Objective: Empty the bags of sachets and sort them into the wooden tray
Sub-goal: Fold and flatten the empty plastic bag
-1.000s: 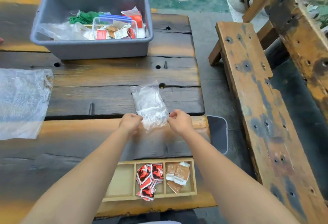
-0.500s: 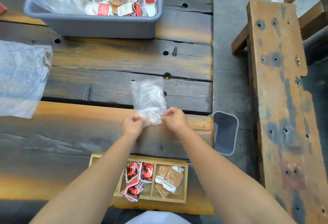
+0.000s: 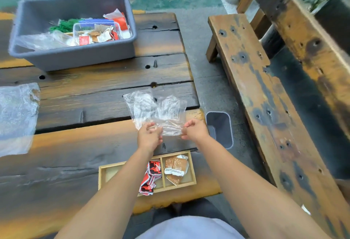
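Note:
Two clear plastic bags lie side by side on the dark wooden table: one (image 3: 141,107) on the left, the other (image 3: 171,115) on the right. My left hand (image 3: 149,136) pinches the near edge of the left bag. My right hand (image 3: 195,130) pinches the near edge of the right bag. Both bags look empty. Near the table's front edge sits the wooden tray (image 3: 107,173), with red sachets (image 3: 151,177) in its middle compartment and brown sachets (image 3: 176,167) in its right one. Its left compartment is partly hidden by my left forearm.
A grey tub (image 3: 75,57) at the back holds more bags and sachets. A large clear plastic sheet (image 3: 16,117) lies at the left edge. A small grey bin (image 3: 220,129) stands on the ground by the table's right side. Beyond it runs a wooden bench (image 3: 265,96).
What looked like a single bag between my hands now lies as two bags spread side by side. My hands have moved apart and rightward. The camera has tilted.

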